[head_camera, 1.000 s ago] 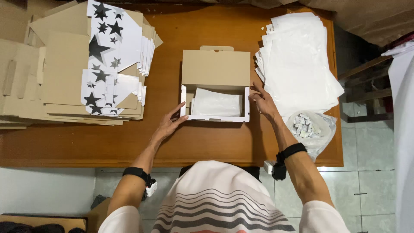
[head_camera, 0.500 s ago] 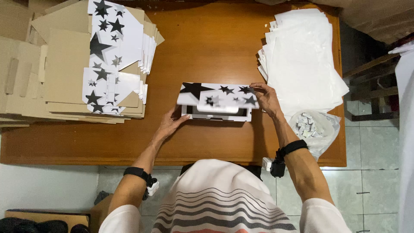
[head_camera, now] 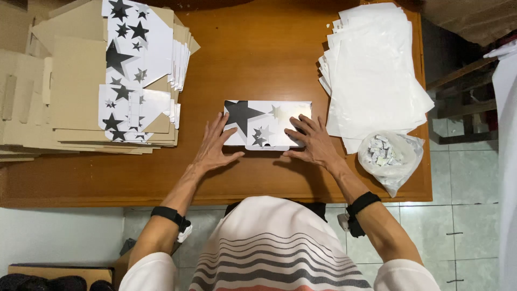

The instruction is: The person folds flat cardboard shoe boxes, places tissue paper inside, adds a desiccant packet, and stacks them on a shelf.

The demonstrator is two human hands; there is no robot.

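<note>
A small white cardboard box (head_camera: 267, 124) printed with black and grey stars lies closed in the middle of the wooden table (head_camera: 258, 59). My left hand (head_camera: 215, 146) rests flat at its left front corner, fingers spread and touching the lid. My right hand (head_camera: 312, 141) presses on the lid's right front part, fingers apart. Neither hand grips anything. Both wrists wear black bands.
A stack of flat unfolded star-printed box blanks (head_camera: 116, 75) lies at the left. A pile of white plastic bags (head_camera: 374, 70) lies at the right. A clear bag of small white packets (head_camera: 388, 156) sits by the table's right front edge. A wooden chair (head_camera: 463, 102) stands at the right.
The box stood open with white content showing; its starred lid has been folded down and now lies shut. Both hands moved from its sides onto the lid.
</note>
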